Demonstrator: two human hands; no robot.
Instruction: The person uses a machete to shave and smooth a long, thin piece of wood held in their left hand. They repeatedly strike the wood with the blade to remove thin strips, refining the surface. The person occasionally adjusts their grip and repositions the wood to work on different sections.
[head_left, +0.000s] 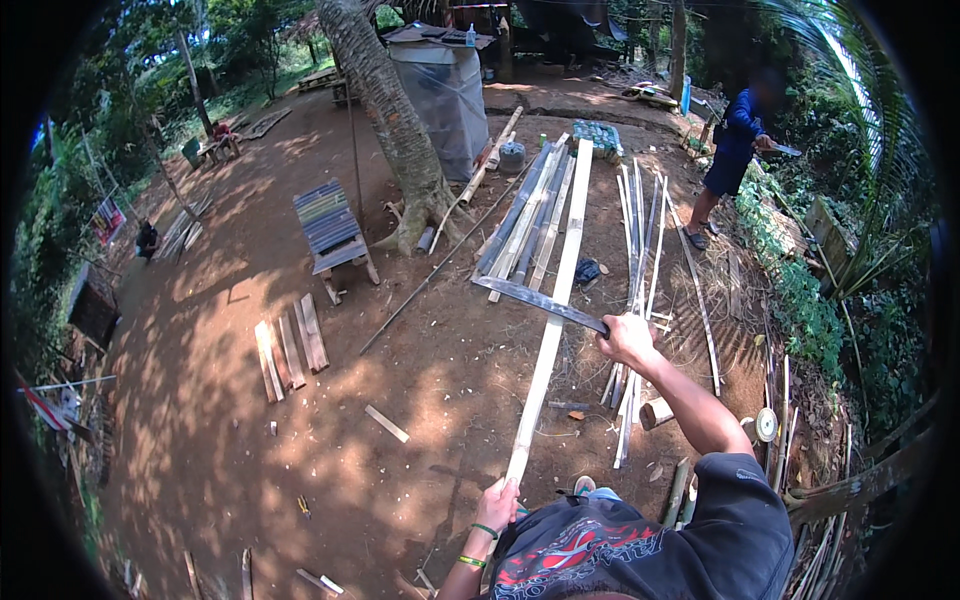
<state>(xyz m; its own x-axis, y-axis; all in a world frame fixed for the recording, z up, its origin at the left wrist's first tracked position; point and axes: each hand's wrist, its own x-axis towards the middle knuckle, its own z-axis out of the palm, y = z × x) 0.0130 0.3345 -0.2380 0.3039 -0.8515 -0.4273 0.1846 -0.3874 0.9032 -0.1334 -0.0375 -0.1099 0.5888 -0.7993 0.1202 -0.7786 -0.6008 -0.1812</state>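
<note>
A long pale split bamboo strip (549,355) runs away from me, its near end gripped in my left hand (494,507). My right hand (630,341) is closed round the dark handle of a machete (540,301). The machete's long blade points left and lies across the strip, about midway along it; whether its edge bites into the bamboo cannot be made out. Beyond the blade, a pile of split bamboo slats (528,215) rests on the ground. Thin bamboo strips (637,240) lie to the right of the held strip.
A slatted bamboo chair (332,232) stands left of a leaning tree trunk (390,110). Short boards (292,345) lie on the dirt at left. Another person (735,135) stands at the far right, holding a blade-like tool. A cut log piece (656,412) sits below my right forearm.
</note>
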